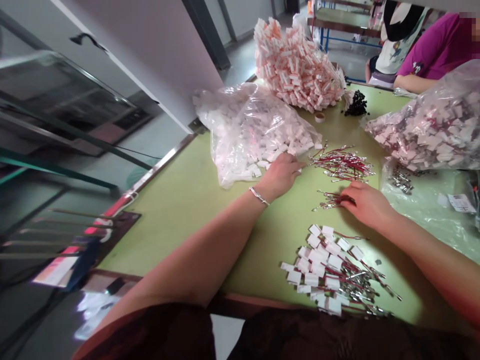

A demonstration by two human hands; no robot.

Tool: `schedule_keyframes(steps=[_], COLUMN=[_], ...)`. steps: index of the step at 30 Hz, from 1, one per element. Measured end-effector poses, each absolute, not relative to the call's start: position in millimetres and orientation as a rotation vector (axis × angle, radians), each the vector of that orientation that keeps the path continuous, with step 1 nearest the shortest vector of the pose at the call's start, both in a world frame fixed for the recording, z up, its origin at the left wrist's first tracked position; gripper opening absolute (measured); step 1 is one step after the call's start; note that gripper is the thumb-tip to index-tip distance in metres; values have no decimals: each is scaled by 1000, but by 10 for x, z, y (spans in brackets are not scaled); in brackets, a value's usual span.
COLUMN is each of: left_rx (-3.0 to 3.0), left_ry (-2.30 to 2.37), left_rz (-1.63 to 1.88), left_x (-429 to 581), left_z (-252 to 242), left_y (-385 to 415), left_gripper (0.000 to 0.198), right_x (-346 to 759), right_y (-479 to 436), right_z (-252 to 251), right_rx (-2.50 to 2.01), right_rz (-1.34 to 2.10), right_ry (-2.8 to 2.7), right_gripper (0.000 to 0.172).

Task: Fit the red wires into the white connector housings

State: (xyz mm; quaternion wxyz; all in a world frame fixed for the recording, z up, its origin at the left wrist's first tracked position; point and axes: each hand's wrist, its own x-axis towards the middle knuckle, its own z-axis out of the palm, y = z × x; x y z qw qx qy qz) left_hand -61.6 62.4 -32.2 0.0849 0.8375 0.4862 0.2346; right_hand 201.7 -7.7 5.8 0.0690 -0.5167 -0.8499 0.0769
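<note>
I take the green counter as my landmark. Toward its far left edge lies a clear bag of white tags. My left hand rests palm down at the bag's mouth, fingers loosely curled on the spilled tags; I cannot tell whether it grips one. Behind the bag rises a pink-and-white heap. Mid-counter lies a bundle of red wires. My right hand presses flat on a smaller wire bunch, fingers extended. Near the counter's front edge sits a pile of tagged wires. At far right, another bag.
</note>
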Motion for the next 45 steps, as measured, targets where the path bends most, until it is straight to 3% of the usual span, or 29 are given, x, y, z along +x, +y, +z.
schedule_keyframes(steps=[7, 11, 17, 33, 40, 45], left_rx=[2245, 1624, 1025, 1021, 1090, 1475], left_ry=[1521, 1369, 985, 865, 842, 871], left_rz=[874, 1131, 1031, 949, 901, 933], left_x=[-497, -427, -235, -106, -92, -80], left_z=[-263, -220, -152, -175, -149, -6], left_y=[533, 464, 222, 56, 27, -9], left_gripper=[37, 29, 21, 21, 21, 11], right_x=[1992, 2019, 2033, 1952, 1917, 1917], right_y=[6, 27, 41, -225, -235, -210], right_z=[-78, -41, 24, 129, 170, 236], right_rx=[-1473, -1452, -1510, -1391, -1445, -1500], right_rz=[69, 113, 173, 344, 840, 1432], right_ry=[-2542, -2427, -2304, -2318, -2228, -1942], right_gripper=[25, 27, 24, 26, 22, 18])
